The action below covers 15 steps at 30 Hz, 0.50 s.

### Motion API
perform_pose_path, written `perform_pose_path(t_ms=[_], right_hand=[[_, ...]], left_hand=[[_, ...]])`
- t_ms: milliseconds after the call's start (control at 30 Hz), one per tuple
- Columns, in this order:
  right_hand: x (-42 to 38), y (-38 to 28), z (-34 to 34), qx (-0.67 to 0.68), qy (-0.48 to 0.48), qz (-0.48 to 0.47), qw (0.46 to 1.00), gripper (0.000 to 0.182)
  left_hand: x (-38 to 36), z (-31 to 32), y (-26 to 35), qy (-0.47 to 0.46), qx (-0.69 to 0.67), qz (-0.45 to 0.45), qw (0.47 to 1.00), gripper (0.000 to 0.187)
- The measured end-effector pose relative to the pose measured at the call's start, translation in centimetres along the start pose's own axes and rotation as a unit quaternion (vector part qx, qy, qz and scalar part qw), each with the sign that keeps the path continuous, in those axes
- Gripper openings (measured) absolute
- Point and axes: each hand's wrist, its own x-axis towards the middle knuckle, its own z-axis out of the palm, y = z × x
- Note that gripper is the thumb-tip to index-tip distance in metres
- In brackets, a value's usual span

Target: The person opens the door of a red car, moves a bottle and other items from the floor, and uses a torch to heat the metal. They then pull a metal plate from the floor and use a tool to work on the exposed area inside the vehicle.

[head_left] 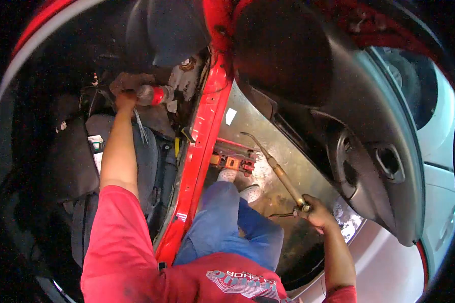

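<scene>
Red door pillar (203, 126), brass torch (280, 174)

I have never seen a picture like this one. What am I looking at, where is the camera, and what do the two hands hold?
The camera sits on a person's head and looks down, so the round, bent edges come from its wide lens. You see the person's own red shirt and blue trousers. They stand in the open doorway of a red car, beside the red door pillar. The left hand reaches inside the car, above the grey seat, and grips a tool with a red and silver body. The right hand holds a long brass-coloured torch with a bent tip, pointing towards the floor. On the right is the inner side of the open door.
</scene>
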Motion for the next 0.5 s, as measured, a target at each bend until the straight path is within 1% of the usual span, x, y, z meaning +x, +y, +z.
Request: perform_pose_path(t_ms=[33,67,100,167,200,233,267,300,333,400,433,467,500], right_hand=[[1.7,1.3,-0.2,0.000,-0.026,-0.004,1.000,0.048],[3.0,2.2,-0.2,-0.002,-0.051,-0.011,0.999,0.045],[4.2,2.1,-0.2,-0.003,-0.052,-0.020,0.998,0.045],[5.8,-0.4,-0.1,-0.028,-0.076,-0.025,0.996,0.036],[6.7,-2.2,0.1,-0.032,-0.075,-0.037,0.996,0.036],[7.3,-4.0,0.3,0.022,-0.088,-0.038,0.995,0.039],[8.5,-4.7,0.4,0.075,-0.101,-0.037,0.991,0.041],[10.8,-4.5,0.1,0.082,-0.120,-0.055,0.988,0.046],[12.8,-4.4,0.4,0.079,-0.121,-0.064,0.987,0.046],[16.5,-3.9,1.7,0.083,-0.119,-0.145,0.979,0.043],[18.6,-3.4,2.5,0.141,-0.140,-0.163,0.966,0.044],[20.2,-2.9,3.0,0.138,-0.138,-0.169,0.966,0.044],[21.6,-3.5,3.6,0.137,-0.164,-0.168,0.962,0.047]], left_hand=[[2.5,-0.5,-1.3,0.005,0.284,0.123,0.951,0.035],[3.3,-0.7,-1.5,0.005,0.418,0.177,0.891,0.036],[4.0,-0.9,-1.7,0.022,0.540,0.231,0.809,0.038],[4.3,-1.7,-0.8,0.063,0.408,0.120,0.903,0.046],[5.5,-1.7,-1.1,0.076,0.404,0.120,0.904,0.046],[7.2,-1.5,-2.3,0.062,0.409,0.118,0.903,0.049],[8.6,-1.4,-3.4,0.048,0.414,0.116,0.902,0.053],[9.8,-1.3,-4.2,0.054,0.415,0.112,0.901,0.053],[10.8,-1.5,-4.9,0.022,0.400,0.094,0.911,0.054],[12.3,-1.9,-6.8,-0.002,0.382,0.076,0.921,0.054],[12.8,-2.1,-8.1,0.021,0.421,0.110,0.900,0.056],[13.3,-1.7,-9.2,0.034,0.436,0.128,0.890,0.057],[13.5,-1.3,-10.1,0.049,0.452,0.145,0.879,0.057]])
